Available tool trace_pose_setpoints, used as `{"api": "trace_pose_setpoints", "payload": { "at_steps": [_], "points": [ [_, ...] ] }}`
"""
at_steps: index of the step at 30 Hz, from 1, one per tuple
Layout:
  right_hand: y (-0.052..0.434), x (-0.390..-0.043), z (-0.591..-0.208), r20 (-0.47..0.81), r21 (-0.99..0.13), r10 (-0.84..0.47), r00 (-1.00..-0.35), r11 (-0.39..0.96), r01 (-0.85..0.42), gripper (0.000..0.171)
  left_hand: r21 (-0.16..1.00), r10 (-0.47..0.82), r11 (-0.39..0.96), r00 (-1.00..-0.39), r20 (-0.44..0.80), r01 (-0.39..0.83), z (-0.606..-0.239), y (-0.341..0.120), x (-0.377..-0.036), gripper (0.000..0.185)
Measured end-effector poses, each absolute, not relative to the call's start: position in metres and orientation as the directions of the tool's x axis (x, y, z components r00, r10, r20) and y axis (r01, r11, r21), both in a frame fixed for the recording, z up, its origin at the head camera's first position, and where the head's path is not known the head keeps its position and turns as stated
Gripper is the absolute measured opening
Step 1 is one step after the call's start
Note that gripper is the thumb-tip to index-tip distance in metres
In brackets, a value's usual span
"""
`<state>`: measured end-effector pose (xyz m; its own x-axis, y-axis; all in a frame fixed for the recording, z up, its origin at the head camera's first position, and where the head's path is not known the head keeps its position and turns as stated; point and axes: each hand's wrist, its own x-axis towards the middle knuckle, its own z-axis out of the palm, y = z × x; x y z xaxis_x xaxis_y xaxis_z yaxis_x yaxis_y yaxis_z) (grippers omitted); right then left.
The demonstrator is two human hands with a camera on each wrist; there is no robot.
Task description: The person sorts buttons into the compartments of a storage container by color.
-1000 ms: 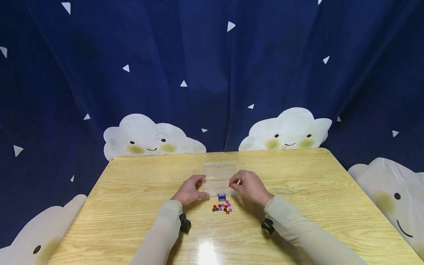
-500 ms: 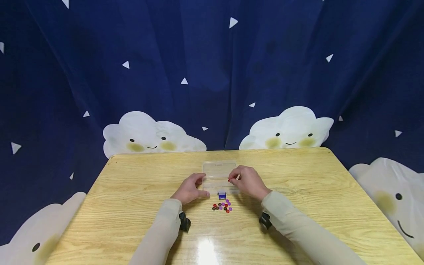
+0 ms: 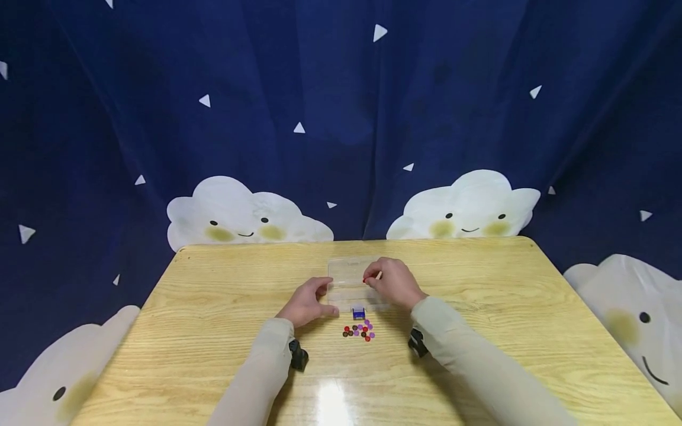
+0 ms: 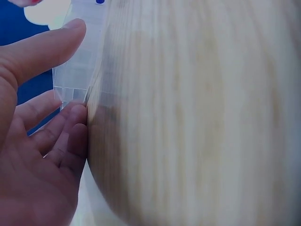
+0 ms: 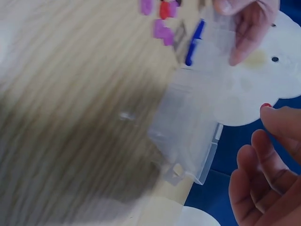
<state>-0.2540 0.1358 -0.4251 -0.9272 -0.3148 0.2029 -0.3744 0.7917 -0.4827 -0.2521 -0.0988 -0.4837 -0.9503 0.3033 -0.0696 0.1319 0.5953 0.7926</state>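
Pinching a red bead (image 3: 364,280) in right hand (image 3: 393,281) above open clear box (image 3: 343,273), with left hand (image 3: 303,303) spread at its end. Looks early: can't spot any inside, just loose beads (image 3: 364,329) on surface (image 3: 224,331).

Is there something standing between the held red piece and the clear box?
Nothing visible does: the red piece in the right hand shows against the clear box; the blue object lies on the near side.
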Motion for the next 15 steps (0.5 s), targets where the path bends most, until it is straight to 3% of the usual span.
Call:
{"api": "trace_pose_setpoints", "payload": {
  "at_steps": [15],
  "points": [
    [0.126, -0.265, -0.432, 0.157, -0.536, -0.236, -0.959, 0.795, -0.283, 0.005, 0.792, 0.297, 0.601, -0.95, -0.095, 0.108, -0.482, -0.097, -0.251, 0.079]
  ]
}}
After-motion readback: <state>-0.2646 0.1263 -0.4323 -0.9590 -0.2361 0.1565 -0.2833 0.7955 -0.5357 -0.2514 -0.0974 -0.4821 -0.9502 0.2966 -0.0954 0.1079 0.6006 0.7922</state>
